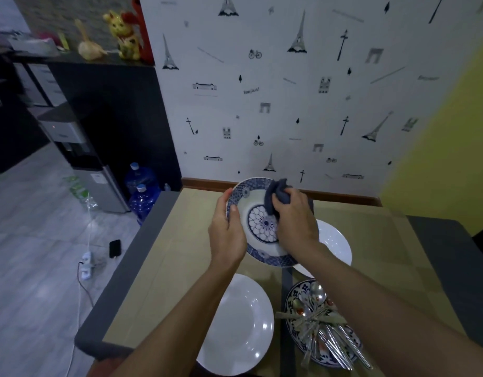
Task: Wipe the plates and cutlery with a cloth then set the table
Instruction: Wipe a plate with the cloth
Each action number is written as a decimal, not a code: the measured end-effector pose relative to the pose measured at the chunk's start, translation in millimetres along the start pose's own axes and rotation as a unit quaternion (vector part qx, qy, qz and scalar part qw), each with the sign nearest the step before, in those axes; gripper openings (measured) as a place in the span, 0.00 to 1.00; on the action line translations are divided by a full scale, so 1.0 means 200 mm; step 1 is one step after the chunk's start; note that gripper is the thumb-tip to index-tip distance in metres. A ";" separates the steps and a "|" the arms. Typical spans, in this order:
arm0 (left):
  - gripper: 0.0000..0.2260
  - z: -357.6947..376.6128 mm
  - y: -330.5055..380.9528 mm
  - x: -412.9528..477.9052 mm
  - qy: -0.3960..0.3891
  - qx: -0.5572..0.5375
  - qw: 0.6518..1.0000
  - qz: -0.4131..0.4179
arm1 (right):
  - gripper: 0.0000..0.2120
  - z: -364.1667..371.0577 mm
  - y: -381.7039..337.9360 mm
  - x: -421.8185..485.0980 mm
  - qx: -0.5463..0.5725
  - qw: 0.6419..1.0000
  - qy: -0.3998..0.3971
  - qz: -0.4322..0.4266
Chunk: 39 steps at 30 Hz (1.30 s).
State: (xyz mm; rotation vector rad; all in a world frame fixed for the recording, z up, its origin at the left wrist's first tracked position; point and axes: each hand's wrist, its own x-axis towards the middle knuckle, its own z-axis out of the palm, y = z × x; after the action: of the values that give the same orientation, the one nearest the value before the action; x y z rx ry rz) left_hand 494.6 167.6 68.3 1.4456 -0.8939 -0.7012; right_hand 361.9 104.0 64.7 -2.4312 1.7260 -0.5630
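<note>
Where the table (175,240) came nearest the camera, a plain white plate (234,327) lay flat on its tan top, and just to the right of it a patterned plate (290,302) carried a heap of cutlery (331,341), spoons and forks piled loosely with a pale bow of ribbon across them. Farther in, both bare forearms reached forward over these. The left hand (226,229) gripped the left rim of a blue-and-white plate (259,227), thumb on the face and fingers curled behind the edge, holding it lifted off the table and tilted toward the camera. The right hand (292,216) was closed round a bunched dark blue cloth (275,194) and pressed it against the plate's upper right part, beside the flower pattern at the centre. Behind and below the right wrist, a second white plate (335,240) rested on the table, partly hidden by the arm. Beyond the table's far edge rose a wall (289,91) papered with small tower and bicycle drawings. On the floor to the left lay a dark phone (115,248) beside a power strip (86,265), and farther back two blue water bottles (143,197) stood next to a water dispenser (79,148).
</note>
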 end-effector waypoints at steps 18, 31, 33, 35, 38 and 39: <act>0.16 0.02 -0.02 0.03 -0.030 0.013 0.999 0.017 | 0.16 0.05 -0.06 -0.08 0.199 0.979 0.019 -0.042; 0.15 -0.03 0.01 0.09 -0.019 0.029 0.999 0.012 | 0.17 0.08 -0.04 -0.11 0.191 0.980 0.002 -0.061; 0.15 -0.02 0.00 0.09 -0.003 0.015 1.000 -0.004 | 0.16 0.08 -0.03 -0.10 0.166 0.986 0.015 0.022; 0.15 -0.03 0.00 0.10 0.008 0.025 1.000 -0.011 | 0.16 0.07 -0.04 -0.13 0.170 0.984 -0.048 -0.032; 0.16 -0.02 -0.02 0.09 -0.011 0.033 0.999 -0.007 | 0.18 0.05 -0.08 -0.17 0.193 0.964 -0.080 -0.167; 0.16 -0.01 -0.02 0.07 -0.025 0.039 0.999 0.001 | 0.19 0.04 -0.09 -0.15 0.191 0.966 -0.059 -0.164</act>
State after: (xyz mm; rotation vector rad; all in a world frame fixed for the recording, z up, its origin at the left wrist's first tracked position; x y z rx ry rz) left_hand 504.3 157.5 66.3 1.5015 -0.9694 -0.7103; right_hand 371.9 137.3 54.4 -2.4128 1.0561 -0.6938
